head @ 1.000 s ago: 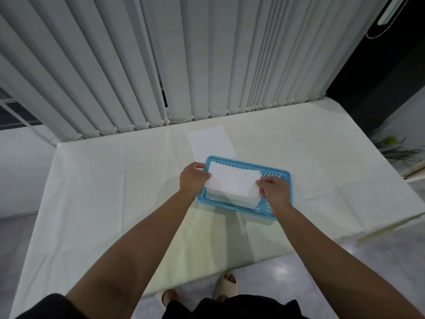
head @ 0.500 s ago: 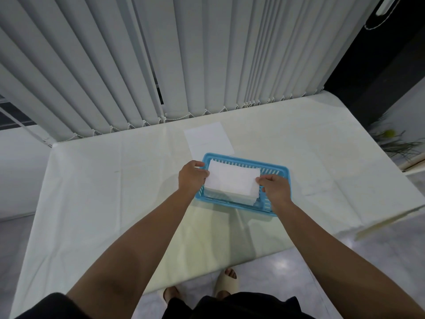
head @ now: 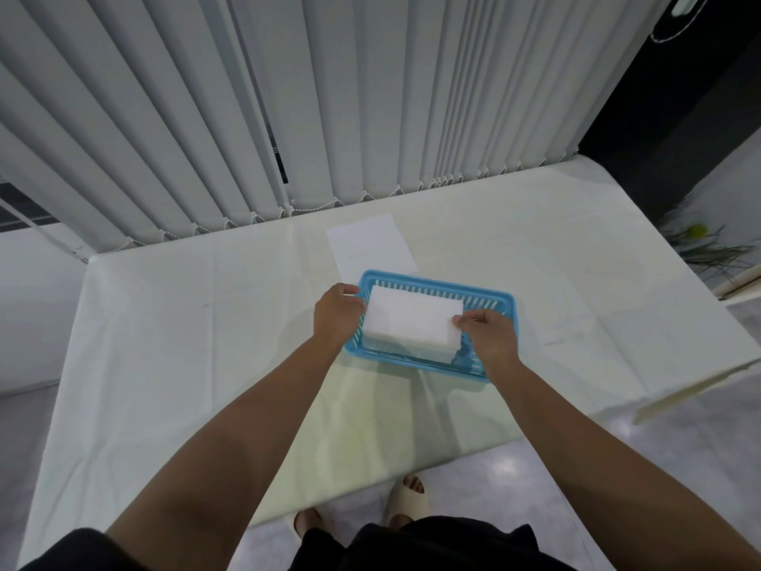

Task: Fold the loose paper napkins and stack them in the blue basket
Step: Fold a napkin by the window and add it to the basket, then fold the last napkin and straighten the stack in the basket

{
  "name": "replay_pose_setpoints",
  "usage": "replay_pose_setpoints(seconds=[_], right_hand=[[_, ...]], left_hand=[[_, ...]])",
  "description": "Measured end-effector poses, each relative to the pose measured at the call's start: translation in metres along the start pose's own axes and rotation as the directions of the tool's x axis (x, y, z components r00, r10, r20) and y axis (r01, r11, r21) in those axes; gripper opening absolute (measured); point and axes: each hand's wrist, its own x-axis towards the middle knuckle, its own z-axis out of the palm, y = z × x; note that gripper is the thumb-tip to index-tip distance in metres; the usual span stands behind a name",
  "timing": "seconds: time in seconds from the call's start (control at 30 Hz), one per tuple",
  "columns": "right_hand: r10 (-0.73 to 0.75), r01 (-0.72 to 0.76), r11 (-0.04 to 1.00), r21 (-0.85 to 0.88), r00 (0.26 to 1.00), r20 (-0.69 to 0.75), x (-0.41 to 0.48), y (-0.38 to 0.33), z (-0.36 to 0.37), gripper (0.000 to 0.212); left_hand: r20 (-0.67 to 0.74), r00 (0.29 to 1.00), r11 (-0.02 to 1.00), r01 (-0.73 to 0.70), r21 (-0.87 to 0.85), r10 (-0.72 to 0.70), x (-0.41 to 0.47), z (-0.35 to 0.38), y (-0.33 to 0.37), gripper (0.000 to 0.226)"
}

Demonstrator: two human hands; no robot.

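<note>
The left hand (head: pixel 337 315) is curling over the left end of the folded napkin stack (head: pixel 414 323), fingertips hidden behind it. The stack is sitting in the blue basket (head: pixel 500 300) near the surface's (head: pixel 185 344) front edge. The right hand (head: pixel 490 335) is pinching its right end.

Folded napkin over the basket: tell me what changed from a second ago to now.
Little changed. The folded napkin settled slightly lower onto the stack in the blue basket. The left hand and right hand keep pinching its two ends; nothing was let go. The basket, the loose napkin behind it and the tablecloth stayed as they were; their small shift in the picture looks like head motion.
</note>
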Motion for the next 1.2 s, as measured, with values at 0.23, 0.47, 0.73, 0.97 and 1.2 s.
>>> replay_pose_setpoints(seconds=[0.23, 0.47, 0.73, 0.97, 1.2], right_hand=[[-0.085, 0.100, 0.980, -0.172, 0.992, 0.095, -0.014, 0.011, 0.005, 0.028], [-0.087, 0.103, 0.976, -0.192, 0.992, 0.092, -0.016, 0.014, 0.011, 0.026], [-0.024, 0.052, 0.982, -0.183, 0.988, 0.153, -0.016, 0.015, 0.014, 0.036], [-0.006, 0.015, 0.988, -0.154, 0.998, 0.055, -0.010, 0.010, 0.013, 0.049], [-0.193, 0.189, 0.969, -0.162, 0.981, -0.012, 0.000, -0.015, 0.008, 0.040]], left_hand=[[0.122, 0.988, 0.995, -0.092, -0.029, 0.095, -0.002, 0.006, 0.002, 0.034], [0.126, 0.987, 0.995, -0.098, -0.013, 0.099, -0.002, 0.006, 0.002, 0.035], [0.189, 0.980, 0.996, -0.050, -0.079, 0.064, -0.003, 0.006, 0.000, 0.037], [0.141, 0.989, 0.989, -0.023, -0.149, 0.045, -0.002, -0.003, 0.001, 0.036], [0.005, 1.000, 0.968, -0.014, -0.249, 0.015, 0.011, -0.025, 0.004, 0.024]])
